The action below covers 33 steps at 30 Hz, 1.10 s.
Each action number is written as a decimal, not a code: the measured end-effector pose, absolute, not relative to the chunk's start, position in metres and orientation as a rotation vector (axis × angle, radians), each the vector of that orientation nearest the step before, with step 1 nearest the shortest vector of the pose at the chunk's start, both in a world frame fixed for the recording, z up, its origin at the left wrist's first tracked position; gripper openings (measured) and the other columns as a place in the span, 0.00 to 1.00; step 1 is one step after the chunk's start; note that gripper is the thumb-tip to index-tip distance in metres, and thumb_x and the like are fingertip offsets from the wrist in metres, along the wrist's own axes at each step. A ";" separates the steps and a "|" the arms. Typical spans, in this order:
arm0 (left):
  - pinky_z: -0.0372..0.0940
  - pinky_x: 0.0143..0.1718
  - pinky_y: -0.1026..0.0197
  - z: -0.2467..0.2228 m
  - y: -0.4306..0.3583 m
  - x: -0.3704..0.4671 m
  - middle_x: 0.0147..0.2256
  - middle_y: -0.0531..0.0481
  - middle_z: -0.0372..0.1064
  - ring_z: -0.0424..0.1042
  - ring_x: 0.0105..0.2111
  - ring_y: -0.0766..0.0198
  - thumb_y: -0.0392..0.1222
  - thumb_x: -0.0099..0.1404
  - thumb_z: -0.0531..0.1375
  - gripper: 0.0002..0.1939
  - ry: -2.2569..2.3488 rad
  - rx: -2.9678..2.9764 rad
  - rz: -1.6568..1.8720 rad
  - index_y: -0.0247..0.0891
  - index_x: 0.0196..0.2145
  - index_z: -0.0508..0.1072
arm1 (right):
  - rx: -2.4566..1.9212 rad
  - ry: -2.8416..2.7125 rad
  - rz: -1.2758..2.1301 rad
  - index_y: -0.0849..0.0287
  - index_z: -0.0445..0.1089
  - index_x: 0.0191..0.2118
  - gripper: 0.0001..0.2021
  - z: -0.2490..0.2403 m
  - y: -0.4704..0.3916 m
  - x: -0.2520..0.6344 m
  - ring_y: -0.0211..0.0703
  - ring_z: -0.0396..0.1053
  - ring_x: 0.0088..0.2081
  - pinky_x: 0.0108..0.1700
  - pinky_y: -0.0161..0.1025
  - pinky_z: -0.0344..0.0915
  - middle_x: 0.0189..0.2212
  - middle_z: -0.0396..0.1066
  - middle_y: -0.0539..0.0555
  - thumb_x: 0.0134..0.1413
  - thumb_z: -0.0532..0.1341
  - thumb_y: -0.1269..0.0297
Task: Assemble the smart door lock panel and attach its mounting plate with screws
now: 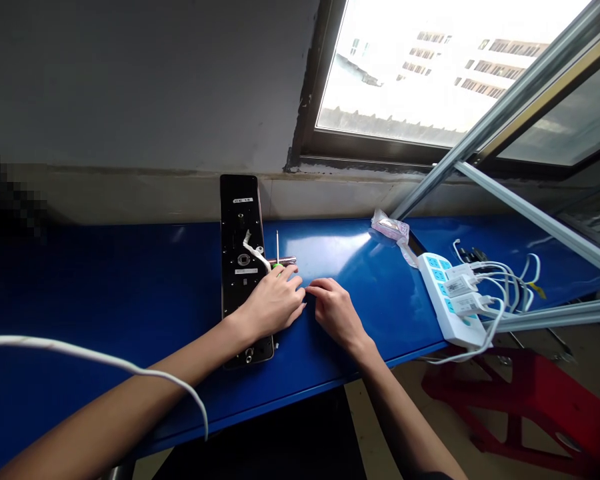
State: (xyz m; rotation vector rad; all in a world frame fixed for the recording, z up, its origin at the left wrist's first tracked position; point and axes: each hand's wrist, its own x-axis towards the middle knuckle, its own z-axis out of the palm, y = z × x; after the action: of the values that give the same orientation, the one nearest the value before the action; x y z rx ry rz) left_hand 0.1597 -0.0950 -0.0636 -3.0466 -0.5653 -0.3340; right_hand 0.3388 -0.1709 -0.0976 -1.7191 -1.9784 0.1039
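My left hand [276, 303] is over the right edge of a long black panel [234, 300], its fingers curled. The thin metal shaft of a screwdriver [278, 245] sticks out past the far side of that hand; a bit of green handle shows at the fingers and the rest is hidden. Close beside, my right hand [336, 312] has thumb and forefinger pinched near the left fingertips. Whatever is in this pinch is too small to make out. A white strip or cable [254, 249] lies on the panel, which carries labels and small fittings.
A shiny cylinder [289, 260] lies beyond my left hand. To the right, a white power strip [443, 300] holds several plugged chargers on the blue table [380, 320]. A crumpled plastic packet [391, 228] rests by the metal frame [530, 207]. A red stool [525, 407] stands below; a white cable [130, 365] crosses my left forearm.
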 end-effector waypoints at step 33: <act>0.68 0.63 0.46 -0.032 -0.086 0.118 0.43 0.42 0.78 0.72 0.54 0.50 0.37 0.76 0.57 0.12 -0.370 -3.105 -0.630 0.34 0.42 0.81 | -1.678 -1.821 0.356 0.55 0.81 0.43 0.21 -0.060 -0.157 0.345 0.44 0.79 0.36 0.41 0.41 0.73 0.39 0.81 0.55 0.56 0.54 0.82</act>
State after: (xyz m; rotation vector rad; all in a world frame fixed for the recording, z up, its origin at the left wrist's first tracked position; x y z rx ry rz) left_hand 0.1179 -0.0857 -0.0318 -3.1053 -0.3696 -0.6300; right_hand 0.3452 -0.1568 -0.0599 -1.6776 -1.8211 0.3565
